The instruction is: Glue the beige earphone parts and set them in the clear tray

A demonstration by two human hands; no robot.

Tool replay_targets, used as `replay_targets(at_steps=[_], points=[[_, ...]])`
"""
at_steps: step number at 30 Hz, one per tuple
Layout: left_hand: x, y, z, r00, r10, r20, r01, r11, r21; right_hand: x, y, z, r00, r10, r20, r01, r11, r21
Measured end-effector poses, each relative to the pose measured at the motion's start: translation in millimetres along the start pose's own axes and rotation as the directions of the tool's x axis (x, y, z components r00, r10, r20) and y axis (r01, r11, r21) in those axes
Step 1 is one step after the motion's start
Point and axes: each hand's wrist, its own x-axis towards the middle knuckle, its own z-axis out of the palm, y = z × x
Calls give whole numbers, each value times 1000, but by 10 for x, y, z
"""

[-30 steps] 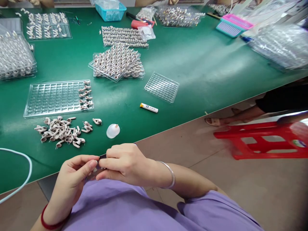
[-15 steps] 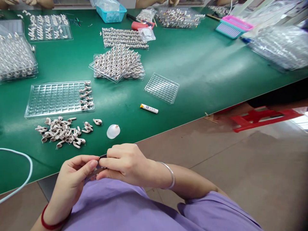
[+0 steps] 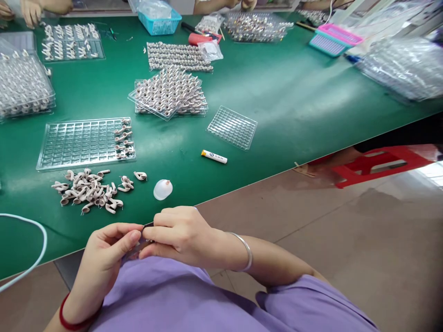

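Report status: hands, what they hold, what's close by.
Left hand and right hand together at the lap, both pinching a small dark part, too small to identify. Loose beige pieces and white dome on green table ahead.

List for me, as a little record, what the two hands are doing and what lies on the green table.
Left hand: fingertips pinch a thin dark item
Right hand: pinches the same item from the other side
Nearest on table: loose pile of pinkish parts, white dome cap
Clear tray: parts only at its right end
Further back: stacked full trays, small empty tray, white tube
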Motion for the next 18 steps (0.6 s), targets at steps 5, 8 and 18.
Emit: replay_targets(at_steps=[5, 8, 18], points=[[2, 1, 6, 1000, 9, 13, -9, 1000, 4, -7, -2, -1, 1000, 10, 7, -10, 1000, -1], [3, 4, 13, 1000, 9, 11, -10, 1000, 12, -6, 0, 9, 1000, 7, 8, -7, 1000, -6], [-17, -2, -20, 1000, 5, -18, -4, 998, 55, -7, 4, 3, 1000, -14, 21, 14, 1000, 4]])
